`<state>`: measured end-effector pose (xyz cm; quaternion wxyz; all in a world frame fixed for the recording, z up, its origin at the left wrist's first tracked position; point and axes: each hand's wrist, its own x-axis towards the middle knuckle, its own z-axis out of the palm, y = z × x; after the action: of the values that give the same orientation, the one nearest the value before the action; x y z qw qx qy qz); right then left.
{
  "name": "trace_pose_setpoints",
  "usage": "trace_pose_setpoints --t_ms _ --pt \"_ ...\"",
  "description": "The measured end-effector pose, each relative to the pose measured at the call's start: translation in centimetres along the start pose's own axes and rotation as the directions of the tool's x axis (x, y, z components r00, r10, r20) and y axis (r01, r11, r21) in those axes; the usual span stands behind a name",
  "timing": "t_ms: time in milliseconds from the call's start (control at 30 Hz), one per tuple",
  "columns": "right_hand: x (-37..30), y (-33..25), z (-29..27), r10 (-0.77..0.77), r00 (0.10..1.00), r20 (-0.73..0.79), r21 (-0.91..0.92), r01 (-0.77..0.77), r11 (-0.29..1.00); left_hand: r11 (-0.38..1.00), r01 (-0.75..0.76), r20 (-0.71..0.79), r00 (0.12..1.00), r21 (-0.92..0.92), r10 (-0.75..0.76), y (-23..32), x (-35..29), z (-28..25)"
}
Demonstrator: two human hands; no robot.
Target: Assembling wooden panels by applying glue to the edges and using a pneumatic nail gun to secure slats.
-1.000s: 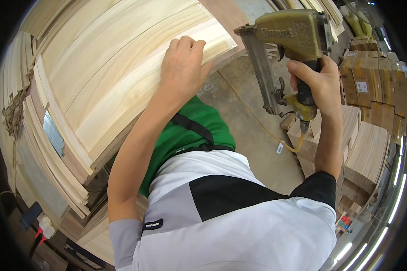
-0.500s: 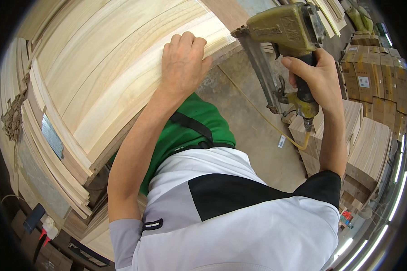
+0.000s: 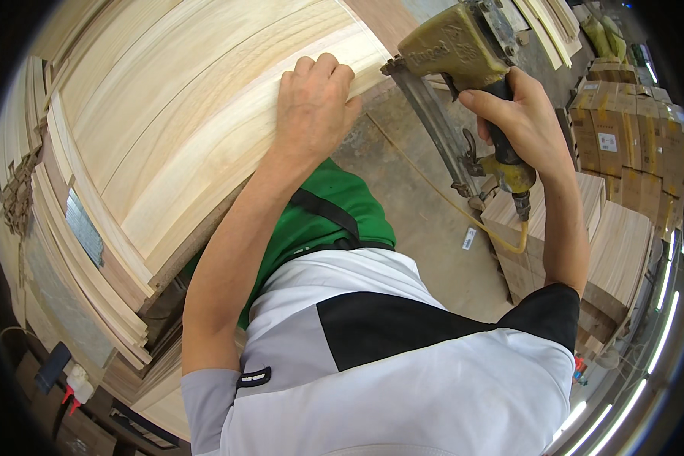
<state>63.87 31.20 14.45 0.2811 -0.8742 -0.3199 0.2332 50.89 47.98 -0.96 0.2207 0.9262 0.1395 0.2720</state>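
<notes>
Pale wooden panels [image 3: 175, 129] lie stacked on the desk, and the left hand [image 3: 311, 106] presses flat on the top one near its far edge, fingers spread only a little, gripping nothing. Right hand [image 3: 520, 121] has its fingers wrapped around the olive nail gun [image 3: 456, 53], which has risen and moved closer to the panel's edge than a second ago; its nose seems just beside the wood.
</notes>
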Motion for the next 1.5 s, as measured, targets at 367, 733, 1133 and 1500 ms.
trace_pose_setpoints --t_ms 367,733,1133,1500 --pt "1.0 0.1 0.3 -0.024 0.999 0.027 -0.115 0.027 0.993 0.999 -0.012 -0.020 1.000 -0.053 0.011 -0.3 0.0 0.5" --pt "-2.6 -3.0 -0.7 0.044 0.995 -0.094 0.064 -0.038 0.997 1.000 -0.011 0.033 0.999 -0.015 0.012 -0.6 -1.7 -1.2" --pt "-3.6 -7.3 6.9 -0.171 0.973 0.158 0.214 0.135 0.968 0.935 0.308 0.204 0.918 0.177 -0.341 -7.9 -22.5 -25.0" --pt "-4.7 -14.2 14.2 -0.424 0.803 0.419 0.230 0.358 0.905 0.943 0.231 0.012 0.971 0.240 -0.241 -8.5 -24.1 -23.7"
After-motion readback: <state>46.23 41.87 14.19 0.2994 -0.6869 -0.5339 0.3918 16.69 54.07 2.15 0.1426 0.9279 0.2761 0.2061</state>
